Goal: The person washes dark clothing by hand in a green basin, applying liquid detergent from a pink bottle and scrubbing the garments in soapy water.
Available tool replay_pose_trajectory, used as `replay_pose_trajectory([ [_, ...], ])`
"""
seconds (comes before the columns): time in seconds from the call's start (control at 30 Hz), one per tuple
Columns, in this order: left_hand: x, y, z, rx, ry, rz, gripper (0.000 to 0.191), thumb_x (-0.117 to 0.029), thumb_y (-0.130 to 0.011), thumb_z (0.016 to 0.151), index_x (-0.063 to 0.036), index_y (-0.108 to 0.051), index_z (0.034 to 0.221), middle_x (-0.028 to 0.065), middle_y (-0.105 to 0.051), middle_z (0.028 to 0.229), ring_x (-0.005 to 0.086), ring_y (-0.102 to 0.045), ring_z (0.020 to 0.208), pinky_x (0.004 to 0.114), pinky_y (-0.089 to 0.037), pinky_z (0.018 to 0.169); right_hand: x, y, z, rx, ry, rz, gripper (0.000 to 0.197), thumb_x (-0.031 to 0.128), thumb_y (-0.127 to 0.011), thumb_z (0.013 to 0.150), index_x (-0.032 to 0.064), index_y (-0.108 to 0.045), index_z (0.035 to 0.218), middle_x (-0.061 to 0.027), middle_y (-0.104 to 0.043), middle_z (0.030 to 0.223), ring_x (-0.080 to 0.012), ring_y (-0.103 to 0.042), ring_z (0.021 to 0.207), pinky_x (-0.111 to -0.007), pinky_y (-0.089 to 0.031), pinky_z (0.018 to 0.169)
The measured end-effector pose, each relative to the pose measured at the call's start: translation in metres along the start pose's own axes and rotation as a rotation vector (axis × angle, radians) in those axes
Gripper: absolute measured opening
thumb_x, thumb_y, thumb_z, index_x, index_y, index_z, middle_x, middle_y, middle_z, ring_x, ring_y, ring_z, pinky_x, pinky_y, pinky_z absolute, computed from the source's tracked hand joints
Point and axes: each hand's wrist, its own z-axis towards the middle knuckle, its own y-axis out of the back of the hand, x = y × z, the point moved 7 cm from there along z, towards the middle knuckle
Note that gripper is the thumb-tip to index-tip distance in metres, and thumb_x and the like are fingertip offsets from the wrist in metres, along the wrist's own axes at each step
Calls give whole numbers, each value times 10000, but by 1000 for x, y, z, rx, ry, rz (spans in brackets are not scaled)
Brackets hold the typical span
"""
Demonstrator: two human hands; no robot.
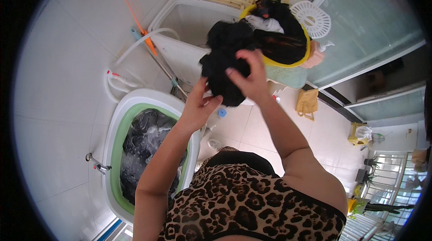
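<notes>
A bundle of black cloth (226, 68) hangs bunched between my two hands, in front of the washing machine tub. The fingers of my left hand (199, 106) grip its lower left edge. On its right side, my right hand (251, 77) pinches the cloth between thumb and fingers. Just beyond my right hand stands a yellow basin (307, 46) heaped with dark clothes (283, 46) and a white piece of cloth (265, 23). Below my left forearm, a white and green tub (116, 160) holds dark laundry (145, 153) in sudsy water.
The open washing machine (185, 21) stands at the wall, a pale hose (145, 43) curving from it. A mop handle (162, 63) leans beside it. A white slotted disc (310, 19) lies behind the basin. A tan bag (307, 102) rests on the floor. A tap (98, 166) juts over the tub.
</notes>
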Motion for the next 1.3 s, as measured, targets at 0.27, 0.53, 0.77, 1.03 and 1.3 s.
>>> replay_pose_trajectory([
  [0.27, 9, -47, 54, 117, 61, 92, 458, 24, -509, 792, -40, -367, 1222, 91, -414, 1189, 172, -477, 1001, 277, -400, 826, -77, 115, 100, -111, -200, -543, 505, 452, -579, 713, 159, -486, 1114, -230, -443, 1027, -365, -487, 934, -373, -412, 788],
  [0.53, 43, -23, 49, 58, 202, 48, 363, -41, -537, 798, -35, -452, 1150, 65, -486, 1104, 136, -496, 934, 256, -424, 770, -174, 88, 95, 151, -494, -1027, 724, 659, -423, 706, 265, -304, 1301, -231, -319, 1249, -396, -377, 1108, -529, -296, 888],
  [0.77, 59, 23, 7, -83, 271, 50, 325, -53, -526, 811, 8, -461, 1124, 73, -515, 1053, 124, -508, 905, 243, -415, 784, -135, 74, 94, 78, -190, -1148, 663, 573, -468, 735, 187, -376, 1265, -232, -290, 1290, -388, -283, 1191, -540, -220, 939],
  [1.03, 76, 23, -25, -73, 387, 10, 311, -74, -521, 816, 10, -470, 1112, 77, -542, 1007, 126, -513, 915, 241, -411, 803, -164, 0, 107, 618, -120, -1145, 475, 373, -447, 815, 83, -445, 1191, -94, -398, 1279, -253, -335, 1203, -545, -109, 998],
  [1.3, 101, 59, -92, -116, 426, 115, 332, -140, -505, 829, -3, -465, 1129, 72, -541, 1023, 135, -528, 895, 269, -417, 769, -159, -16, 107, 575, -36, -1182, 503, 459, -455, 782, 111, -497, 1142, -69, -460, 1225, -212, -425, 1136, -551, -198, 955],
])
